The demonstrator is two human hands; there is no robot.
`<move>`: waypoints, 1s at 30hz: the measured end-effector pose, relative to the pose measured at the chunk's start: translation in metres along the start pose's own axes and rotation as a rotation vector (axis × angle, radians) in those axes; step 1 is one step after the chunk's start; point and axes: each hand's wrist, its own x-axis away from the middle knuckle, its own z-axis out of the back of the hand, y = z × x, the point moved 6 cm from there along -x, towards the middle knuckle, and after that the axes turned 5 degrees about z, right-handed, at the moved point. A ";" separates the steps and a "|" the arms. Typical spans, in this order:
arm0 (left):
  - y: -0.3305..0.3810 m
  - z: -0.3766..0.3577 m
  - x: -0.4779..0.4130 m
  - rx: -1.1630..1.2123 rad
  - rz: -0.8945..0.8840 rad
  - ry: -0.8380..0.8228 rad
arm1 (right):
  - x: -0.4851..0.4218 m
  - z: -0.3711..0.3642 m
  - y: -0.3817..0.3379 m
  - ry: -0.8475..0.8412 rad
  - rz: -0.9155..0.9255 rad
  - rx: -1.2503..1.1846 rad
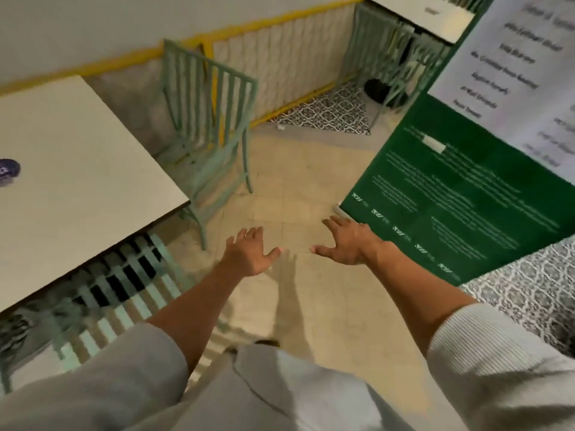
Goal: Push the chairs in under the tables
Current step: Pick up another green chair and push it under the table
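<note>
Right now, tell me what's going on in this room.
A person is tidying chairs around tables. Both hands, the left hand and right hand, are open, spread over bare floor and touching nothing. By the near table, one green chair sits tucked under the edge, while another chair at the far corner looks only partly tucked in. A green banner stands to the right.

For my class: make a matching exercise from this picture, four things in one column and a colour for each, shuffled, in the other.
Things:
1. chair
2. near table
3. sign board
4. wall stripe

Colours:
A. yellow
B. dark green
C. off-white
D. pale green

Pairs: 1-D, 2-C, 3-B, 4-A
</note>
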 end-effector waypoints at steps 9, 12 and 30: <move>-0.024 0.167 -0.135 -0.130 0.121 0.135 | -0.185 0.137 0.041 0.151 0.189 -0.069; -0.026 0.205 -0.182 -0.181 0.137 0.134 | -0.247 0.183 0.054 0.229 0.299 -0.062; -0.009 0.362 -0.497 0.227 0.451 0.250 | -0.620 0.422 0.148 0.247 0.654 0.113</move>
